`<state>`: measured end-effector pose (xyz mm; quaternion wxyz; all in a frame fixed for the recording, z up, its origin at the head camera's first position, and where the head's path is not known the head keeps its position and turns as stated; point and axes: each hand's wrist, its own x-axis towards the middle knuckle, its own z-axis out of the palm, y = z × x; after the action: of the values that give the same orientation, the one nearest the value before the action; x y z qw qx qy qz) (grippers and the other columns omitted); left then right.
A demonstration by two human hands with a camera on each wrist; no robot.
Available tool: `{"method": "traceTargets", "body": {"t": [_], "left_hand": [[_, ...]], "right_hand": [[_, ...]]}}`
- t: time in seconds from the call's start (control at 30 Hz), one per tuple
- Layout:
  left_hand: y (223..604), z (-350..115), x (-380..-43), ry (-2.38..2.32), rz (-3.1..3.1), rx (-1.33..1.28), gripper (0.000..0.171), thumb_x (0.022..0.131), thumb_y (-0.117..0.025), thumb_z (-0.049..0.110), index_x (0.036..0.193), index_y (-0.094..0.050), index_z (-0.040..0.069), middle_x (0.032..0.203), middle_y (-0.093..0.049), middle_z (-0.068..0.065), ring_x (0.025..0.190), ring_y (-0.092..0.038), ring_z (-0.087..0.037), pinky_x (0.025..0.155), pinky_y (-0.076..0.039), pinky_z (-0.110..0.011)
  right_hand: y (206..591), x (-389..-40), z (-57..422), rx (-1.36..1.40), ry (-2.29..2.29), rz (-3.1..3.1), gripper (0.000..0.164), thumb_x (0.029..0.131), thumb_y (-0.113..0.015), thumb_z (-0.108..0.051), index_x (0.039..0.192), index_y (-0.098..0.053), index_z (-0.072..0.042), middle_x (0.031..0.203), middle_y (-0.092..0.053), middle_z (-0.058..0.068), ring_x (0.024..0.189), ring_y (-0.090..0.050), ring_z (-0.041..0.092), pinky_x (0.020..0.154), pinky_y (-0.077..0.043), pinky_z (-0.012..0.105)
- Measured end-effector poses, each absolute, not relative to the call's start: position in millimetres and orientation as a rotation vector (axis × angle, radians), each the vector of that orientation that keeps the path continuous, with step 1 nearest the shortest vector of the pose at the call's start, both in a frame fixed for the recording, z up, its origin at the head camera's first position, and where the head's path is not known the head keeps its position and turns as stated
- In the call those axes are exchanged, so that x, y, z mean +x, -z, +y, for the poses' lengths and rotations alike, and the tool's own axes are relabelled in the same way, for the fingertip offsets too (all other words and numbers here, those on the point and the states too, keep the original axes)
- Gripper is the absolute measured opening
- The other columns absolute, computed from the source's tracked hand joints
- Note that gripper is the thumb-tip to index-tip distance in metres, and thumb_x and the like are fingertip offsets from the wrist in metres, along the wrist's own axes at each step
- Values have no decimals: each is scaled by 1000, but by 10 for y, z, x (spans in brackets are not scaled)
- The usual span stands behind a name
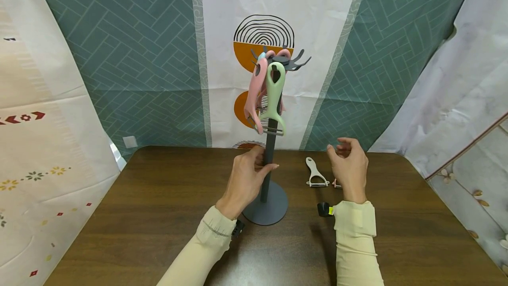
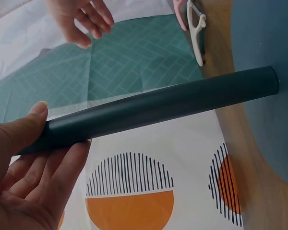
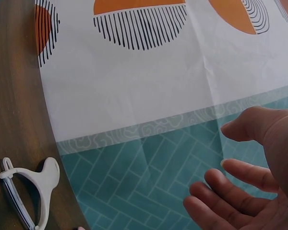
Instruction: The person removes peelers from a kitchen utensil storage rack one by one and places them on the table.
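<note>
My left hand [image 1: 243,179] grips the dark grey pole [image 1: 270,147] of an upright stand; in the left wrist view the thumb lies on one side of the pole [image 2: 158,108] and the fingers on the other. From the hooks [image 1: 295,63] at its top hang a light green peeler [image 1: 274,96], a pink peeler [image 1: 255,89] and more, partly hidden behind them. Over the table's right side my right hand [image 1: 351,169] hovers with loosely bent fingers, holding nothing. Closest to it lie a white peeler [image 1: 313,170] and a pink one [image 1: 336,184], mostly hidden by that hand.
The stand's round base [image 1: 274,215] rests on the brown wooden table [image 1: 158,215]. Patterned cloth [image 1: 158,56] hangs behind the table's far edge, with pale cloths at both sides. A small black device [image 1: 325,209] is at my right wrist.
</note>
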<state>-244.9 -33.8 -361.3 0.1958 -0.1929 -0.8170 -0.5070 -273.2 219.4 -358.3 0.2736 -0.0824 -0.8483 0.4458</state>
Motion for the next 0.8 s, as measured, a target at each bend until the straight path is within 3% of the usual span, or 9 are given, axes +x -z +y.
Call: {"method": "traceTargets", "body": {"t": [0.8], "left_hand": [[3634,-346,-2454,1369,-2226,-417,28,81,-87,23,99,-70,10,81,-75,-1,69,-70,-7,63,-57,-22]], "right_hand": [[3583,-2748,2195,-218,-1219,-2274,42,97,-66,-29,133,-61,-7,118,-68,17,108,-68,32,92,-50,40]]}}
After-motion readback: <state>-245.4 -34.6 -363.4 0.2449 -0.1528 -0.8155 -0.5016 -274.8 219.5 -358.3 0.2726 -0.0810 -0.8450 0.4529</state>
